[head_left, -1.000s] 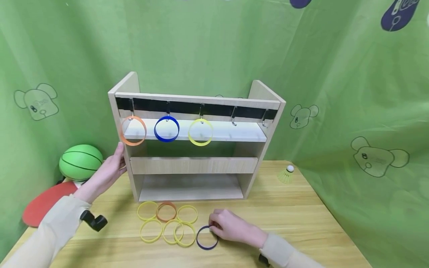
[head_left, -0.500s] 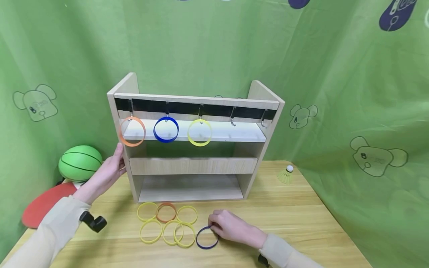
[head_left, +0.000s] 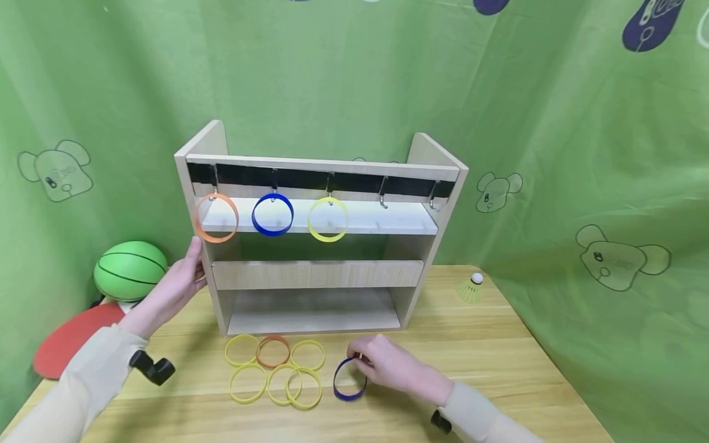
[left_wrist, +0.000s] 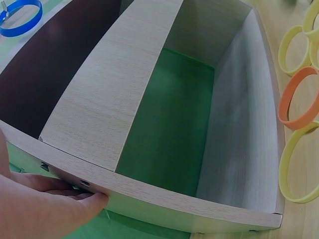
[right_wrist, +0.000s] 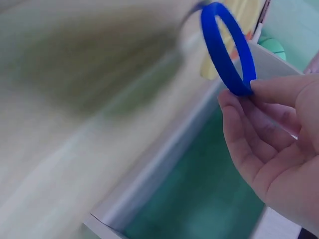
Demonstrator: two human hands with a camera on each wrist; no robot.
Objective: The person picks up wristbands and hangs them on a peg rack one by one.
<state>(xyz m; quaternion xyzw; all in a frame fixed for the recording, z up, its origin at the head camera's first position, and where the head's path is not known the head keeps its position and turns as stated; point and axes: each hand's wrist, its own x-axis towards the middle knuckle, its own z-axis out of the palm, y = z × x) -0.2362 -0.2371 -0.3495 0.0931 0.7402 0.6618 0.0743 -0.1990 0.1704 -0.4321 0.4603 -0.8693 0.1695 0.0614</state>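
Observation:
My right hand (head_left: 390, 364) pinches a dark blue silicone wristband (head_left: 350, 395) between thumb and fingertips, and the band tilts up off the table. In the right wrist view this blue wristband (right_wrist: 222, 55) stands out from the fingertips. My left hand (head_left: 176, 284) rests on the left side panel of a small wooden shelf (head_left: 318, 274). Its fingers lie along the panel's outer face in the left wrist view. From the shelf's metal hooks hang an orange wristband (head_left: 206, 235), a blue wristband (head_left: 271, 232) and a yellow wristband (head_left: 328, 238).
Several yellow wristbands (head_left: 247, 402) and an orange wristband (head_left: 273, 367) lie before the shelf, some overlapping. The two right hooks (head_left: 382, 200) carry no band. A green ball (head_left: 130, 271) and red paddle (head_left: 77, 338) sit at left, a shuttlecock (head_left: 471, 288) at right.
My right hand has lifted slightly, raising the near-flat dark blue wristband to a steeper tilt and a little to the right. The left hand stays on the shelf's side.

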